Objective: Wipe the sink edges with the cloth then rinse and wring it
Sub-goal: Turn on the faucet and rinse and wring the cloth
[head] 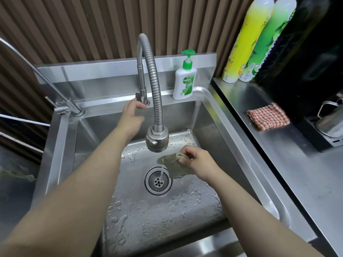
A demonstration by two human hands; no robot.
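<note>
Right fingers [187, 154] pinch the cloth [174, 166] by its top edge so it hangs into the thin stream under the spray head [157, 140], just above the drain [158, 180]: rinse step. Left hand [132, 115] reaches for the tap lever [138, 98], fingers loosely curled near it, contact unclear; likely adjusting flow. Sink [61, 138] floor wet, wringing not done

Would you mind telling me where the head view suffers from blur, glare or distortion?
Head view: the left hand at the tap handle is motion-blurred; the right hand and cloth are sharp; wide-angle bending curves the bottles; soft glare streaks the sink rim.
</note>
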